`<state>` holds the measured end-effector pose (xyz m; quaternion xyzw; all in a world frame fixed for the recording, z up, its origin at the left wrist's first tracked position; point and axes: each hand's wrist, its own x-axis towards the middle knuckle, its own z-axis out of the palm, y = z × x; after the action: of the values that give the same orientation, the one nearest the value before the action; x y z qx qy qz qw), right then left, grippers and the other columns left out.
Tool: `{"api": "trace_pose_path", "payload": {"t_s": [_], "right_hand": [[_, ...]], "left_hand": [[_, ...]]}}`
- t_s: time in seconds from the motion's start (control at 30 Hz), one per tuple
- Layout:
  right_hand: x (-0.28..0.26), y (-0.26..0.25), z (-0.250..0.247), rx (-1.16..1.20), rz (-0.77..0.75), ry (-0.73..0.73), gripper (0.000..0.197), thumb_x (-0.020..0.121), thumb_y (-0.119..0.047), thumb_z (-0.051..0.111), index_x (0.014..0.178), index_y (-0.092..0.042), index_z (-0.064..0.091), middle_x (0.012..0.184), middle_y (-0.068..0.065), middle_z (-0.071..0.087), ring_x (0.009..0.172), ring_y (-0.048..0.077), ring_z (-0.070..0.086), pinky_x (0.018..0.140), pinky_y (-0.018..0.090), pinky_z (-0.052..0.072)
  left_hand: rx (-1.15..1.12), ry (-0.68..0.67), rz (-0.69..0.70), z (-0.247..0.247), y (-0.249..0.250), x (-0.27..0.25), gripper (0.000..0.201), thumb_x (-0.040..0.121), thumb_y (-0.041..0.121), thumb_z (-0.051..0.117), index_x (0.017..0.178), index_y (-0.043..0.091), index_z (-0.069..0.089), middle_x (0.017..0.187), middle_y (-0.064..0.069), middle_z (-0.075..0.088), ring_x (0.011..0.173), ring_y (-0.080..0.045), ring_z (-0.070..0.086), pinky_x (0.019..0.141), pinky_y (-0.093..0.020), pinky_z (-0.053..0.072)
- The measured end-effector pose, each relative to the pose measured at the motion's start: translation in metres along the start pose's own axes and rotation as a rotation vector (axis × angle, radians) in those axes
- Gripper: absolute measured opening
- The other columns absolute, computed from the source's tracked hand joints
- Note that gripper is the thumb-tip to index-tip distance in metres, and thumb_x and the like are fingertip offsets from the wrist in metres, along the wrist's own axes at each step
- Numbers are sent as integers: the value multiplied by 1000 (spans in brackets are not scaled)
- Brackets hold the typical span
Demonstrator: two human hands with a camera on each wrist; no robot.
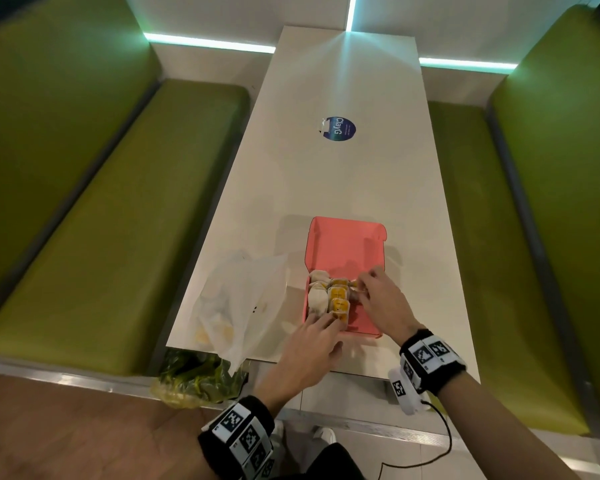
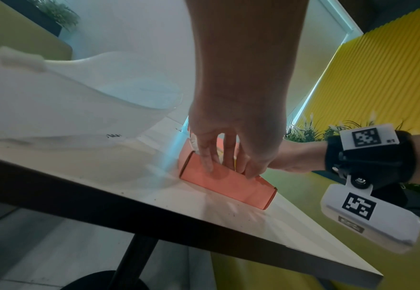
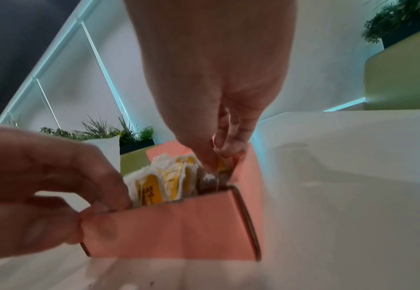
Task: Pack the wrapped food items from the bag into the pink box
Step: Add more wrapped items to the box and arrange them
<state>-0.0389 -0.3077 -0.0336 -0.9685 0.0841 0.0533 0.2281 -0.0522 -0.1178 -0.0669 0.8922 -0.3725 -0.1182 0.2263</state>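
Observation:
The pink box lies open near the table's front edge, its lid folded back. Several wrapped food items with yellow labels stand packed in its left part; they show again as wrapped items in the right wrist view. My left hand grips the box's near wall, fingers over the rim and thumb outside. My right hand reaches into the box and pinches a clear-wrapped item at the right end of the row. The white plastic bag lies left of the box.
The long white table carries a round blue sticker farther back. Green benches flank both sides. A clear bag of green leaves hangs below the table's near left corner. The table's front edge runs close to my wrists.

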Motion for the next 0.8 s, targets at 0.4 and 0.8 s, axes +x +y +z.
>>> {"api": "trace_pose_path", "payload": {"t_s": [0.4,0.8], "right_hand": [[-4,3,11,20,57,140,12,96,-13,55,92,-14,44,92,4,51,73,25,53,63,37,46],[-7,-1,16,-50,44,-14,26,92,-5,51,113,-14,64,106,5,64,93,27,62,76,39,52]], "left_hand": [[4,4,-6,-3,6,-2,29,97,26,52,125,18,54,130,-2,57,120,-29,49,112,-44,37],[4,-16,-1,-12,12,-6,31,96,26,54,126,17,55,131,-1,55,125,-27,45,114,-43,34]]}}
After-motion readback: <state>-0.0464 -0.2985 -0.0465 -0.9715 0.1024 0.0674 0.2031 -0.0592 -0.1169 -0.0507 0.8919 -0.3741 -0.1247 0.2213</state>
